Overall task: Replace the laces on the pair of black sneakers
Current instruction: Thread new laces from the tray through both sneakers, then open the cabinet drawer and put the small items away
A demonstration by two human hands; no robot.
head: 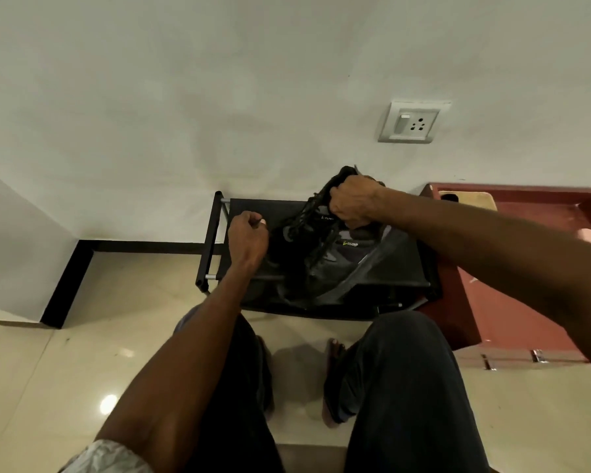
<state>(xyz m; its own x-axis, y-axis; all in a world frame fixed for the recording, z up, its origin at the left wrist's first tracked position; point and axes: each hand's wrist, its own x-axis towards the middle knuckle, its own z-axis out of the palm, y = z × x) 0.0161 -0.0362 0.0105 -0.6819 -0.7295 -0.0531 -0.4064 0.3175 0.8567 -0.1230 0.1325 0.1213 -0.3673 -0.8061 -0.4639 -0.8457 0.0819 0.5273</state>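
Sneakers [325, 254] on rack [400, 264]; right hand [354, 199] grips one.

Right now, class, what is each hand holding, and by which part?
The right hand grips the black sneakers at their raised heel end. The left hand is curled beside them; whether it pinches a lace cannot be told.

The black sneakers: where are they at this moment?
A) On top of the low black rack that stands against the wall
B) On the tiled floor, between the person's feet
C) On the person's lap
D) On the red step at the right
A: the black sneakers sit on the top shelf of the low black rack, where the right hand grips the far one from above, and the left hand is curled beside them.
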